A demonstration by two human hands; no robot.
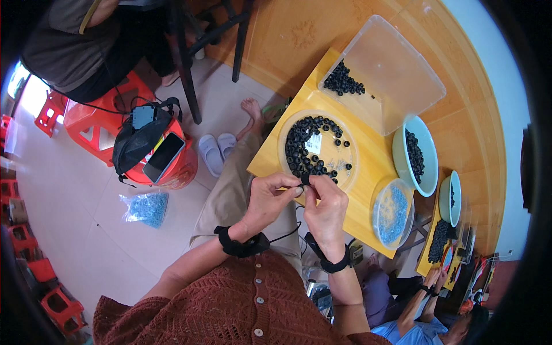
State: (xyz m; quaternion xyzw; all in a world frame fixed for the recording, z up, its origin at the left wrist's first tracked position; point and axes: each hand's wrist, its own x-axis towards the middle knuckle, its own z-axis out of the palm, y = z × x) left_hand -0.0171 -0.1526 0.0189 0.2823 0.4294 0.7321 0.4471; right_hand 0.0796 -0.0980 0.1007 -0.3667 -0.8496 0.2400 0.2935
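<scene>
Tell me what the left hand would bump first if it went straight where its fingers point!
The left hand would likely first meet the small black piece at its fingertips, then the right hand just beyond; exact depth there is unclear.

With the left hand (267, 201) and right hand (326, 210) at the dial's centre, a tray (330, 152) holding pieces (296, 146) lies between twelve and one on the table (374, 152). Beyond it, at one, is a box (397, 63) with more pieces; a bowl (430, 155) of pieces, at two; a dish (410, 215), at three. On the floor (115, 259), slippers (211, 155) lie at ten, a bag (145, 210) at nine.
</scene>
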